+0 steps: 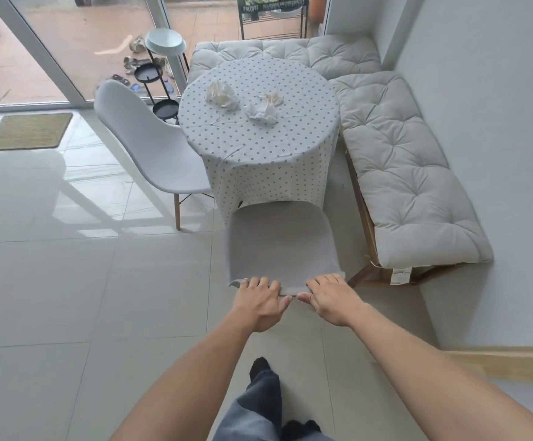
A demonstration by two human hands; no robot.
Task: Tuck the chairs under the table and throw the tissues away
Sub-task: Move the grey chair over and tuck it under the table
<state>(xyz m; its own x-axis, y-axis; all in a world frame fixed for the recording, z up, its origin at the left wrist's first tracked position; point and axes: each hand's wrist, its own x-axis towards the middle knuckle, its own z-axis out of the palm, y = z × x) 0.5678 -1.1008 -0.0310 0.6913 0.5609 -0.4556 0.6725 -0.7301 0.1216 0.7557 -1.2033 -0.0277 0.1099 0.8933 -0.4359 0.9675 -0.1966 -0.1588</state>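
Note:
A round table (259,148) under a dotted white cloth stands ahead. Three crumpled white tissues lie on it: one at the left (222,93), one in the middle (262,113), a smaller one behind (271,97). A grey chair (279,240) faces the table just below me, its seat front touching the hanging cloth. My left hand (260,302) and my right hand (332,299) both grip the top edge of its backrest, side by side. A second grey chair (150,138) stands at the table's left, angled, with its seat edge beside the cloth.
A cushioned corner bench (399,167) runs along the right wall and behind the table. A black tiered stand (160,74) with a white tray stands by the glass doors. A doormat (28,130) lies at the left. My feet are below on the tiled floor.

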